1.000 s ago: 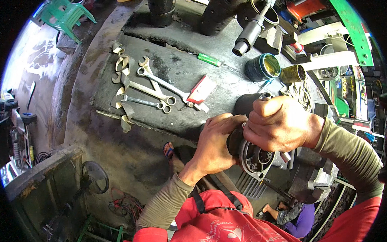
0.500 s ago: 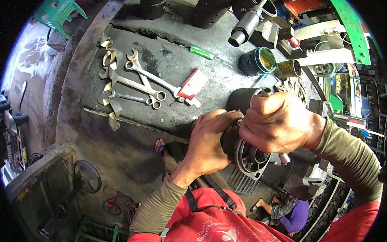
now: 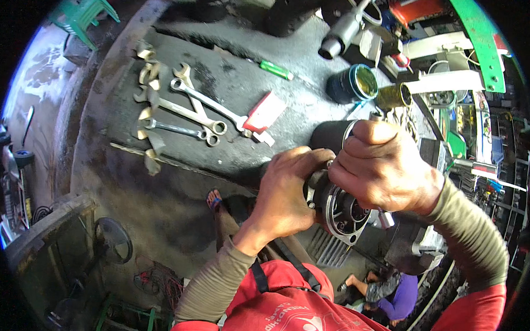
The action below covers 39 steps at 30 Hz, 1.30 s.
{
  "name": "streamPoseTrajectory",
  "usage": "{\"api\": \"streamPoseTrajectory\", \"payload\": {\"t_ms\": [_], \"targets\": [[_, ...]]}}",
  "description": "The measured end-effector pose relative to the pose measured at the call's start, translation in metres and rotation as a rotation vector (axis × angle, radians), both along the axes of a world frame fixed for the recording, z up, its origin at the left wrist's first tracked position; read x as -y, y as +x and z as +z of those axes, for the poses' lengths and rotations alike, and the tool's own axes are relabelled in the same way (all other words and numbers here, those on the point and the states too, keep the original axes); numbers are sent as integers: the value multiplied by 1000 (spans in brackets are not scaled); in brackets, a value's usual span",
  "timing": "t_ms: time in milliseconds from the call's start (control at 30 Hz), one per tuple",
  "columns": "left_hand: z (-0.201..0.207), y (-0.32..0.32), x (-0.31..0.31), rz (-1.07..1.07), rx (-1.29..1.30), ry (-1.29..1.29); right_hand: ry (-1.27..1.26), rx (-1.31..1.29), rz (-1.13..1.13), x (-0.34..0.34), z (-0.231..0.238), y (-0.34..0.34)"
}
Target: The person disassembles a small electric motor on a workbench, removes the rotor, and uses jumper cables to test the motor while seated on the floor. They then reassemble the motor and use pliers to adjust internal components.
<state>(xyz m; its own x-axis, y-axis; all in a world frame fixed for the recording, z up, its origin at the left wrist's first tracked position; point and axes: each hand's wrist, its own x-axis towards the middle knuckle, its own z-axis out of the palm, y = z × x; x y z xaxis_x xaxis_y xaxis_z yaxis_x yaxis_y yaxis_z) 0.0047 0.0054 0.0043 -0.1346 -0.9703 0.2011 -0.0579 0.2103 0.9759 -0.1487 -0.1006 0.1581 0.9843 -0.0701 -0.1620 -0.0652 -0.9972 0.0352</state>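
Note:
Both hands are at a round cast-metal housing [image 3: 349, 237] with a flange, bolt holes and an open, ribbed inside, held in front of my body. My left hand [image 3: 284, 192] is wrapped round its left side. My right hand [image 3: 387, 170] is closed in a fist over the housing, gripping a metal tool whose end [image 3: 376, 117] pokes out above the fist; its kind is hidden. Part of the housing lies hidden beneath my right hand. A dark cylinder [image 3: 330, 134] stands just beyond my hands on the bench.
Several combination wrenches [image 3: 191, 111], a red-and-white box [image 3: 267, 112] and a green-handled tool [image 3: 276, 70] lie on the dark bench [image 3: 230, 155]. Beyond are a blue can [image 3: 345, 85] and a yellowish can [image 3: 394, 95]. A person in purple [image 3: 401, 296] sits low at the lower right.
My right fist has tilted, and the tool end above it has shifted slightly right. My left hand keeps its hold on the housing. The whole view has moved a little.

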Motion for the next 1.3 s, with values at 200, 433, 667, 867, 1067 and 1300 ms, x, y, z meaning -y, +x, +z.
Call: {"api": "streamPoseTrajectory", "payload": {"t_ms": [200, 433, 667, 867, 1067, 1300], "targets": [[7, 4, 1, -87, 53, 25, -154, -105, -16, -14, 19, 13], [4, 6, 0, -42, 99, -110, -253, -49, 61, -30, 57, 5], [-4, 11, 4, -124, 5, -150, -78, -69, -5, -64, 38, -3], [-7, 12, 3, -105, 7, -171, -236, -76, 228, -59, 33, -2], [-6, 13, 5, -137, -15, -180, -328, -126, 417, -50, 37, 4], [-4, 15, 9, -175, 61, -83, -506, -227, 658, -42, 42, 13]]}}
